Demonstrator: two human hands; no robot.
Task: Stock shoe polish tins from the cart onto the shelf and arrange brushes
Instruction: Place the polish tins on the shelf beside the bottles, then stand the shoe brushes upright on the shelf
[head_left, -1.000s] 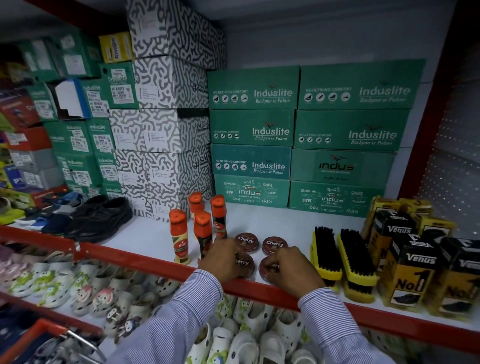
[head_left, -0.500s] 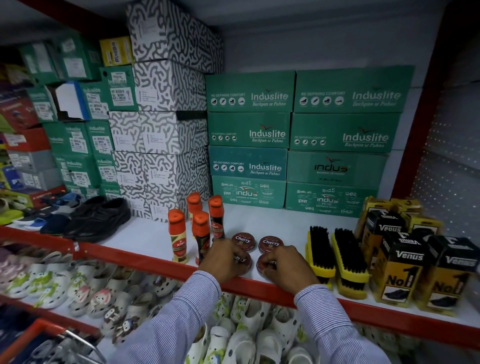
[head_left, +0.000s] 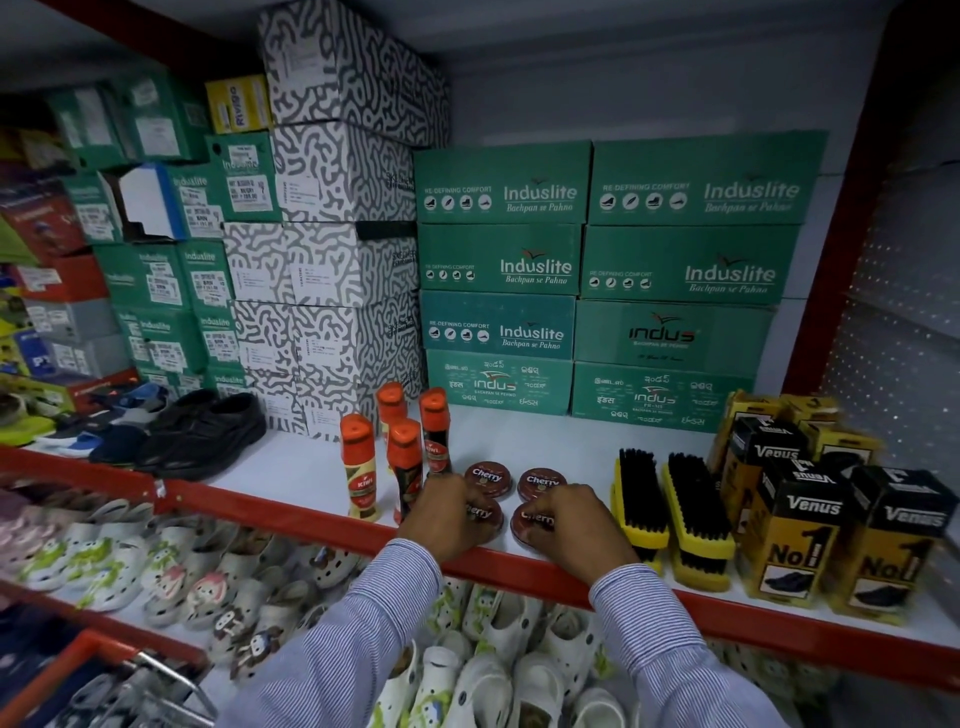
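Note:
Several round dark-red Cherry polish tins sit in a square on the white shelf (head_left: 571, 447). Two rear tins (head_left: 487, 476) (head_left: 540, 480) lie uncovered. My left hand (head_left: 449, 517) curls over the front left tin (head_left: 485, 514). My right hand (head_left: 576, 525) curls over the front right tin (head_left: 530, 521). Both front tins are half hidden by fingers. Two yellow-backed black-bristle brushes (head_left: 641, 499) (head_left: 698, 514) stand on edge just right of my right hand.
Several orange-capped Kiwi bottles (head_left: 405, 457) stand left of the tins. Yellow and black Venus boxes (head_left: 800, 525) crowd the right end. Green shoe boxes (head_left: 597, 280) line the back. Black shoes (head_left: 202, 436) sit at the left. A red shelf lip (head_left: 311, 514) runs along the front.
Both hands stay on the front tins, shifting only slightly. The camera has drifted a little; the tins keep their places.

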